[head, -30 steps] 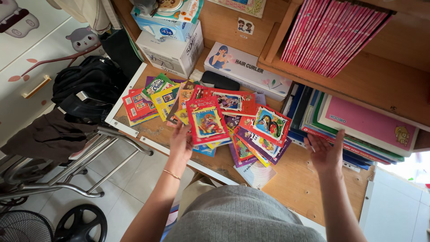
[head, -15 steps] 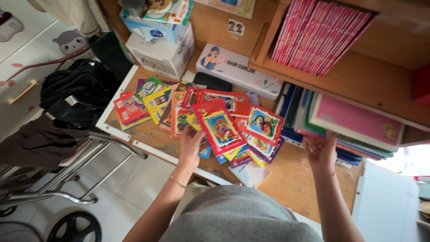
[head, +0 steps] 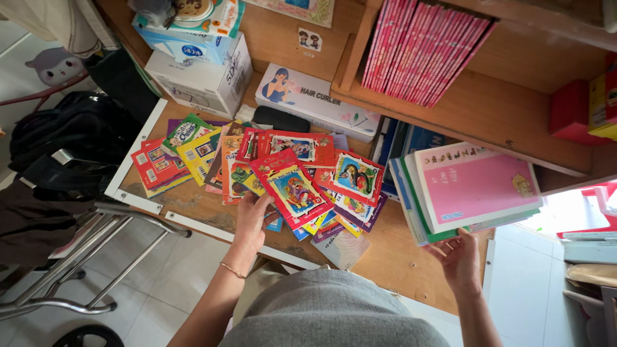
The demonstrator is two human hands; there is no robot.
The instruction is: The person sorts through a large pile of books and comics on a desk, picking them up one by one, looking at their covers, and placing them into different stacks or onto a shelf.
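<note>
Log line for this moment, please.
left hand: on red booklet | right hand: lifting book stack | desk

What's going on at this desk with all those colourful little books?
A person stands at a wooden desk strewn with small colourful booklets. Their left hand rests on the pile, fingers at the edge of a red booklet lying on top. Their right hand holds up a stack of larger books from underneath, a pink one uppermost. Boxes sit at the back, and pink spines fill the shelf above.
</note>
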